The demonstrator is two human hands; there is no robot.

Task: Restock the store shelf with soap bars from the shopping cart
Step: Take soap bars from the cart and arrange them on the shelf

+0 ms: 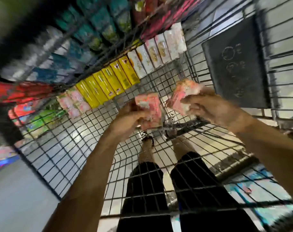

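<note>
1. Two pink soap packs are lifted above the shopping cart [62,158], likely bound for the shelf.
2. The left hand [130,119] curls around one pink pack [149,104].
3. The right hand [214,108] grips another pack [184,91], kept apart.

Wire shopping cart [62,158] under both hands, mesh floor bare directly beneath them. Row of soap boxes standing on edge along cart wall beyond left hand [125,119]: pink boxes [73,102] farthest left, yellow boxes [107,81] just beside them, white boxes [157,51] running on past right hand [214,106]. Dark flap [234,64] against cart end beyond right hand. Frame blurred; print on boxes unreadable.
</note>
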